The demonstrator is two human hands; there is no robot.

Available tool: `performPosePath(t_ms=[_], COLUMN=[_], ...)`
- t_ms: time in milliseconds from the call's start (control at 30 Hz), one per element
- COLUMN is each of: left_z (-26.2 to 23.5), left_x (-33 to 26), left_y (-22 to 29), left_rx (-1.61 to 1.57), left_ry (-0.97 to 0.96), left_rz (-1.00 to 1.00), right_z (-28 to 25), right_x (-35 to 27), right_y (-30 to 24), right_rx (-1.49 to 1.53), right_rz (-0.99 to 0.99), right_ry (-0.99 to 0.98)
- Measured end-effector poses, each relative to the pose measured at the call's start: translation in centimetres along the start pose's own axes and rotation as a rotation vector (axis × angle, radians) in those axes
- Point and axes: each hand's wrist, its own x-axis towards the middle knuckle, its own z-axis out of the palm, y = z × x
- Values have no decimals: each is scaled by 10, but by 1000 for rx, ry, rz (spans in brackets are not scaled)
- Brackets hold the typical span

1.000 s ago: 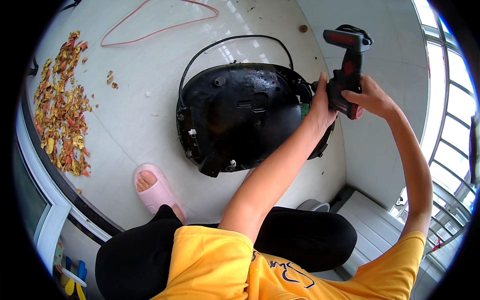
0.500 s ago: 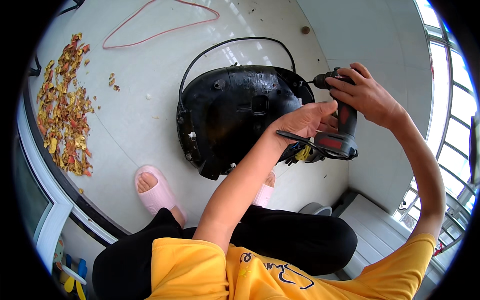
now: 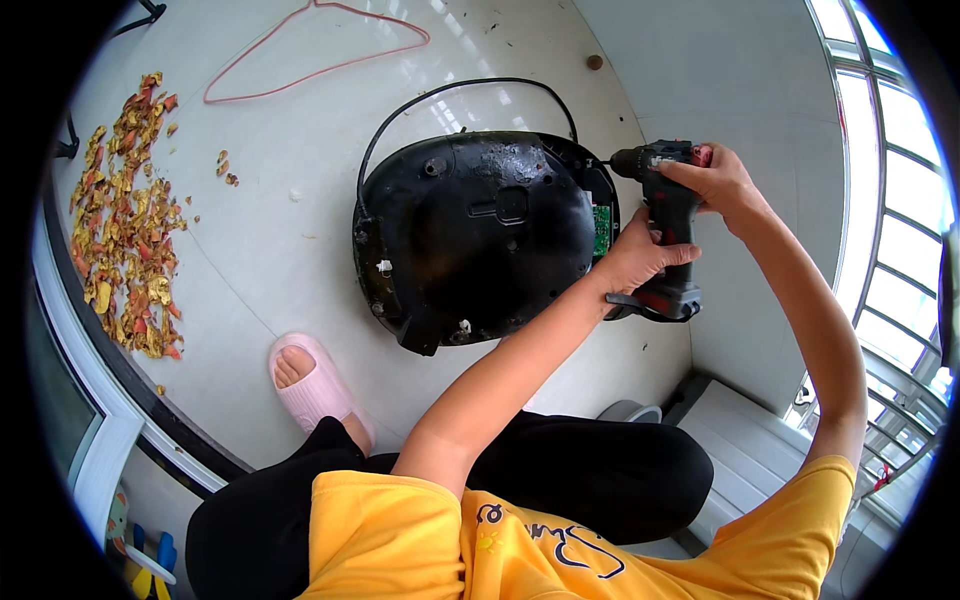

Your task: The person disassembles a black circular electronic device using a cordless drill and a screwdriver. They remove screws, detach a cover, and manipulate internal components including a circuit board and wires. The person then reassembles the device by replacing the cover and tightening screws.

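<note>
A black and red cordless drill (image 3: 672, 205) lies sideways at the right end of a black rounded appliance housing (image 3: 430, 250). Its thin bit points left at the housing's upper right edge; whether the tip touches, I cannot tell. My left hand (image 3: 645, 252) is wrapped round the drill's handle, its thumb across the grip. At the back of the drill body, my right hand (image 3: 715, 180) holds on with its thumb along the top. A green circuit board (image 3: 602, 230) shows in the housing's open right end, and a black cord (image 3: 470, 88) loops over the far side.
On the tiled floor at the left lies a long heap of dried yellow-red peels (image 3: 125, 240). A pink wire hanger (image 3: 320, 60) rests at the far side. My pink slipper (image 3: 315, 380) is near the housing. A pale wall panel (image 3: 730, 100) rises at the right, below a barred window (image 3: 900, 180).
My left hand has closed round the drill handle. My right hand has shifted to the drill's back end. The drill has moved slightly, and the circuit board has come into view.
</note>
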Motion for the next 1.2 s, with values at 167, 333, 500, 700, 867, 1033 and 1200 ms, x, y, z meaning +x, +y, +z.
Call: performPosePath(t_ms=[167,333,500,700,867,1033,1200], left_z=[-28,-22,-16,9,5,3,-15], left_x=[21,48,69,71,77,81,70], left_y=[3,27,-4,-13,-8,-16,-24], left_rx=[-672,-743,-839,-846,-944,-909,-694], left_ry=[-55,141,390,571,507,422,450], left_rz=[-64,-98,20,60,169,186,-106], right_z=[-1,10,12,-11,1,12,-16], right_x=[5,-12,-25,1,1,15,26], right_y=[-5,4,10,6,10,13,15], right_rx=[-520,-994,-703,101,118,448,-153], right_rz=[-546,-959,-844,141,92,275,-71], right_ry=[-64,-100,269,179,265,12,-119])
